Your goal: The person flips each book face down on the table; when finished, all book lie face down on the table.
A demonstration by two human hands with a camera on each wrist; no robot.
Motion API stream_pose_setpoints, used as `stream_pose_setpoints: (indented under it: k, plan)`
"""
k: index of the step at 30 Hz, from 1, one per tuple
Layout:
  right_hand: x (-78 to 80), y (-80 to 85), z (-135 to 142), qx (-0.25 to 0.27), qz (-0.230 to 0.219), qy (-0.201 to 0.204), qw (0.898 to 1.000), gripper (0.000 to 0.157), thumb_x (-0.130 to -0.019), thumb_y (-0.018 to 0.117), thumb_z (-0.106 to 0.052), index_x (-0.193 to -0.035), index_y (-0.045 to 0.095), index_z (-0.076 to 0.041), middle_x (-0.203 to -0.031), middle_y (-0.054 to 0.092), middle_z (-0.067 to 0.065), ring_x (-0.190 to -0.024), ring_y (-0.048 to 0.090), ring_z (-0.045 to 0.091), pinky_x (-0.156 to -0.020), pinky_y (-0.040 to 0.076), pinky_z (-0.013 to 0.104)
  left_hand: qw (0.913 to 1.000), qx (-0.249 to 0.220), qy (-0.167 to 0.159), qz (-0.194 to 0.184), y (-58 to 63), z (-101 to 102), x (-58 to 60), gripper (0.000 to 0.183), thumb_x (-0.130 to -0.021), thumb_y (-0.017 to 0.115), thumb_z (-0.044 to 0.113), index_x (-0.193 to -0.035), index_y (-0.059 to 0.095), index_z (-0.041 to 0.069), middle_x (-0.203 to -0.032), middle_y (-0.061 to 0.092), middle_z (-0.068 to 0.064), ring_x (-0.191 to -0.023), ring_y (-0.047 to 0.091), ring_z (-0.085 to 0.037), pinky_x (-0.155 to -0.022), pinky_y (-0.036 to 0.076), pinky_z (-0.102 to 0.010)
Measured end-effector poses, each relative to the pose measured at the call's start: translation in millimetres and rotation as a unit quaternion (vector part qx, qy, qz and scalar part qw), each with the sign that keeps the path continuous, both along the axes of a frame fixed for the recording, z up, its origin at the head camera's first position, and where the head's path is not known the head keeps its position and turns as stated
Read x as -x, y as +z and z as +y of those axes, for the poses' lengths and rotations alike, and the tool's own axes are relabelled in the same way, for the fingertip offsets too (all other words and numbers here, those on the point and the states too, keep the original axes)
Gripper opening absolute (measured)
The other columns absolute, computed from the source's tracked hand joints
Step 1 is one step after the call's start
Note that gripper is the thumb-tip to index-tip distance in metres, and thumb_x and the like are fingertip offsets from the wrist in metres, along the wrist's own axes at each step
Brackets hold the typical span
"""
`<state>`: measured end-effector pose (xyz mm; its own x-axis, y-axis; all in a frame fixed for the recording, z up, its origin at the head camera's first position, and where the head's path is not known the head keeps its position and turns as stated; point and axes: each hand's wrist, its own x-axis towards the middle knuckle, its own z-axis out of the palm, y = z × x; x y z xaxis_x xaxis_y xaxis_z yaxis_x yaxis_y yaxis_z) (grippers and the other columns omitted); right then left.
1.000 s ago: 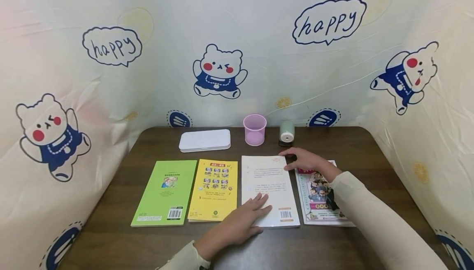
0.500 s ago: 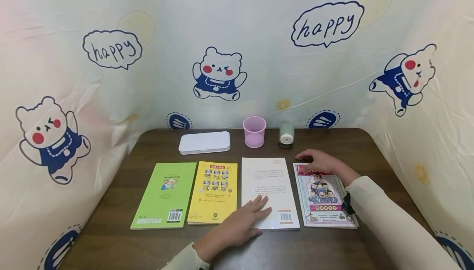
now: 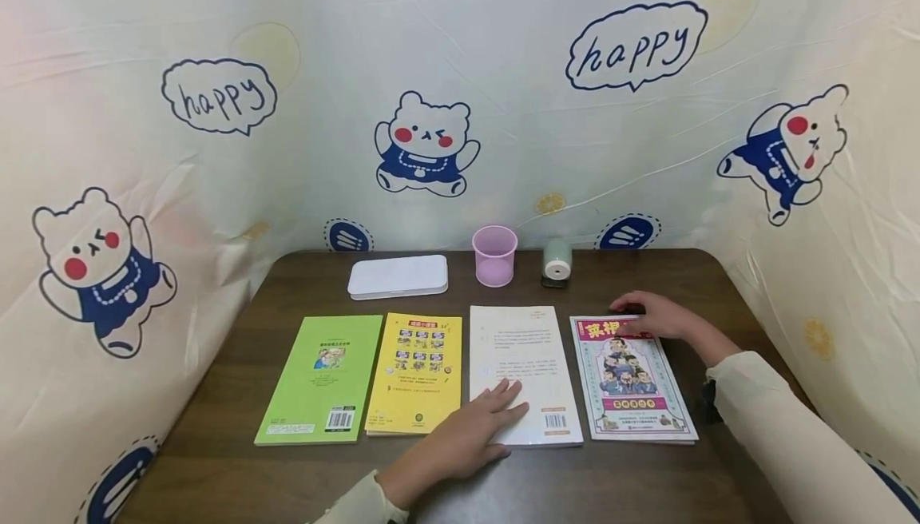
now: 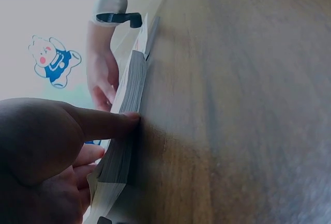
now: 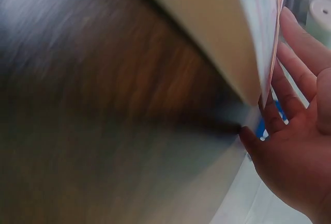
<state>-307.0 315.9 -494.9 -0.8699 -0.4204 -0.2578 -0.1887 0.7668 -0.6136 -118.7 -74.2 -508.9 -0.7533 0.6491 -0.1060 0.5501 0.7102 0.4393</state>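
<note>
Four books lie in a row on the brown table [image 3: 237, 396]: green [image 3: 316, 380], yellow [image 3: 424, 396], white [image 3: 513, 348] and an illustrated one [image 3: 632, 388] with a red title band. My left hand [image 3: 470, 432] rests with spread fingers on the lower left of the white book. Its thumb [image 4: 111, 124] touches the near edge of that book in the left wrist view. Over the top edge of the illustrated book is my right hand [image 3: 661, 318], covering part of the title. The right wrist view shows the fingers [image 5: 297, 63] loosely bent beside the book's edge.
Behind the books stand a flat white case [image 3: 398, 276], a pink cup [image 3: 494, 256] and a small green-and-white device [image 3: 557, 263] that looks like a pencil sharpener. A printed cloth [image 3: 431, 45] hangs around the back and sides of the table.
My right hand has moved rightward from the white book's top right corner, along the illustrated book's top edge, uncovering more of its cover. My left hand has stayed put.
</note>
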Motion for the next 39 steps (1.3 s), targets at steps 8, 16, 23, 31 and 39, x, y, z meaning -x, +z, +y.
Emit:
stream_pose_setpoints:
  k: [8,16,23,31,39]
  plan:
    - [-6.0,-1.1,23,-0.001,0.014,-0.006,1.000,0.048,-0.093,0.077,-0.025,-0.133,0.064,-0.002,-0.130,0.060,0.023,-0.113,0.054,0.039,-0.102,0.045,0.067,0.9998,0.008,0.009,0.013,-2.9,3,-1.8,0.067,-0.096,0.073,0.032,-0.157,0.046,0.024,-0.170,0.026,0.001,-0.157,0.024,-0.022,-0.124,0.031,-0.043]
    - [-8.8,-9.5,32,-0.004,0.027,-0.003,1.000,0.043,-0.094,0.077,-0.026,-0.129,0.067,-0.004,-0.130,0.061,0.024,-0.115,0.055,0.040,-0.101,0.045,0.067,0.9971,0.027,0.028,0.066,-0.8,14,-0.9,0.060,-0.096,0.070,0.046,-0.149,0.057,0.022,-0.164,0.040,-0.001,-0.152,0.036,-0.022,-0.119,0.040,-0.042]
    - [-9.8,-11.6,29,0.004,0.032,-0.006,0.999,0.036,-0.095,0.076,-0.025,-0.125,0.069,-0.007,-0.129,0.063,0.022,-0.116,0.054,0.041,-0.102,0.043,0.069,0.9909,0.059,0.069,0.100,9.5,31,7.0,0.056,-0.095,0.070,0.051,-0.142,0.064,0.023,-0.142,0.062,0.000,-0.130,0.056,-0.020,-0.105,0.051,-0.038]
    - [-7.3,-12.8,27,0.014,0.029,-0.007,0.999,0.035,-0.096,0.075,-0.022,-0.126,0.068,-0.006,-0.127,0.063,0.021,-0.113,0.055,0.040,-0.101,0.045,0.068,0.9883,0.080,0.082,0.101,22.9,60,18.0,0.059,-0.093,0.066,0.061,-0.142,0.064,0.027,-0.130,0.066,0.004,-0.115,0.057,-0.017,-0.089,0.053,-0.033]
    - [-6.3,-14.3,29,0.017,0.028,-0.001,0.999,0.035,-0.096,0.074,-0.022,-0.126,0.067,-0.005,-0.127,0.063,0.022,-0.113,0.055,0.039,-0.101,0.045,0.067,0.9841,0.109,0.035,0.136,13.7,93,22.8,0.078,-0.090,0.059,0.074,-0.152,0.052,0.028,-0.143,0.058,0.004,-0.132,0.051,-0.020,-0.105,0.049,-0.036]
